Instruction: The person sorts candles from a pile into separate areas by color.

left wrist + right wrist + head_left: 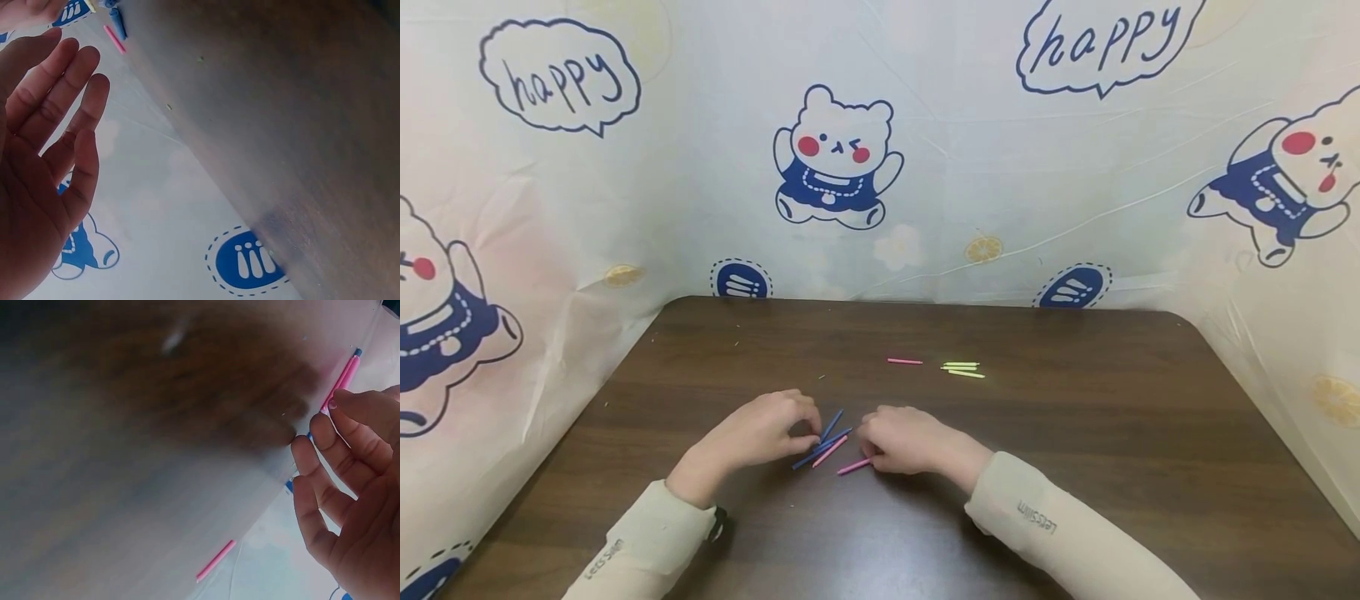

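My right hand (902, 437) pinches the end of a pink stick (853, 467) between thumb and forefinger, close over the table. That pink stick (350, 375) also shows beyond the fingertips in the right wrist view. My left hand (767, 429) is beside a loose pile where a second pink stick (830, 451) lies against several blue sticks (832, 425). Its fingers (87, 103) are loosely bent in the left wrist view, with nothing visible between them.
On the brown table (1075, 433), one pink stick (905, 362) lies farther back, beside several yellow sticks (964, 374). Tiny scraps are scattered on the left part. A printed cloth (940, 167) surrounds the table's back and sides.
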`<state>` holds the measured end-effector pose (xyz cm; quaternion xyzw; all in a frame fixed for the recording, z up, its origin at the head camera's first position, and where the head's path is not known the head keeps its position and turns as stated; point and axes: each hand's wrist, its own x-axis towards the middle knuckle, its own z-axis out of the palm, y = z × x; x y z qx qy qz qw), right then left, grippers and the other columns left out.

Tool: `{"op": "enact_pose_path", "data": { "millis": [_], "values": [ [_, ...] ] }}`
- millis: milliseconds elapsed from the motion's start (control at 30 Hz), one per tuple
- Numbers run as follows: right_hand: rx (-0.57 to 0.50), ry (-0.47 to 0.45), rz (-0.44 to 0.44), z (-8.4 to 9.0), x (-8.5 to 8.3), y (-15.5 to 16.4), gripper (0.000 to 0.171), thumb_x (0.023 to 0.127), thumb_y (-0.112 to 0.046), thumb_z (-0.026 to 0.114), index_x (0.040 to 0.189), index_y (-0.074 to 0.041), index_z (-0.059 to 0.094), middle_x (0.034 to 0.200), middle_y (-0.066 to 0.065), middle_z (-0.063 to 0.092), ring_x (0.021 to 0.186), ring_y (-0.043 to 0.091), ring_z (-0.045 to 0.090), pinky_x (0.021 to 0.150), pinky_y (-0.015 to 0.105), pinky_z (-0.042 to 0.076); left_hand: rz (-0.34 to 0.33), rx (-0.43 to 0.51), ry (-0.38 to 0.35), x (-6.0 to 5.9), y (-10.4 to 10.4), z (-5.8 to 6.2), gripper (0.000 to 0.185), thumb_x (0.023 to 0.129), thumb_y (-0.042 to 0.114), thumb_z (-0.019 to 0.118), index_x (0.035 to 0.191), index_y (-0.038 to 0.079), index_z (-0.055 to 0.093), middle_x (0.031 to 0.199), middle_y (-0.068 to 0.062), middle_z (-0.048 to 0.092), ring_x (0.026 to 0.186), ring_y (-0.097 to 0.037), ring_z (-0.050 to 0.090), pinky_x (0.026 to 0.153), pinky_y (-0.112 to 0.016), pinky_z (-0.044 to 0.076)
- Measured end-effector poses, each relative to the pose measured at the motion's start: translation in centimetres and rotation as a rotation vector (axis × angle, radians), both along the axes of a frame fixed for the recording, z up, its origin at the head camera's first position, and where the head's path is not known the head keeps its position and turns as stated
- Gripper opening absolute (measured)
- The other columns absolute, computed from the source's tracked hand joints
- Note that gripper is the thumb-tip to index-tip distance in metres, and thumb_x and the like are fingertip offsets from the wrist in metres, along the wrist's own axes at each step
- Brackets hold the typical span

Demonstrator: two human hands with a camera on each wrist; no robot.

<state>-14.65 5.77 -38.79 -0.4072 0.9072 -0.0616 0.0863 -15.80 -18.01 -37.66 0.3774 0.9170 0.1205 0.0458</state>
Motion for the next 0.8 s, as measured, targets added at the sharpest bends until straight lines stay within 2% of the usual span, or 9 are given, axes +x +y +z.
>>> {"op": "enact_pose_path", "data": {
  "millis": [133, 533, 800],
  "values": [
    [-0.022, -0.006, -0.014, -0.1, -0.2, 0.8, 0.017, 0.084, -0.016, 0.073, 0.073, -0.023, 0.062, 0.077, -0.011, 0.055, 0.075, 0.009, 0.052, 0.064, 0.024, 0.043, -0.010, 0.002, -0.011, 0.2, 0.0, 0.1, 0.005, 0.084, 0.018, 0.077, 0.086, 0.019, 0.073, 0.083, 0.012, 0.064, 0.079, -0.008, 0.056, 0.070, -0.026, 0.050],
    [-0.059, -0.028, -0.044, 0.1, -0.8, 2.3, 0.017, 0.085, -0.012, 0.071, 0.074, -0.022, 0.063, 0.079, -0.009, 0.058, 0.074, 0.010, 0.052, 0.064, 0.025, 0.045, -0.052, -0.001, 0.020, 0.6, 0.0, -0.1, 0.004, 0.084, 0.017, 0.076, 0.084, 0.018, 0.072, 0.084, 0.011, 0.065, 0.080, -0.006, 0.056, 0.073, -0.027, 0.051],
    [-0.056, -0.017, -0.085, 0.3, -1.6, 3.0, 0.017, 0.084, -0.012, 0.071, 0.074, -0.022, 0.063, 0.079, -0.010, 0.058, 0.075, 0.012, 0.053, 0.064, 0.027, 0.046, -0.040, -0.004, 0.009, 0.7, -0.1, -0.1, 0.005, 0.084, 0.017, 0.077, 0.085, 0.018, 0.072, 0.084, 0.012, 0.065, 0.079, -0.005, 0.054, 0.071, -0.026, 0.051]
  ]
}}
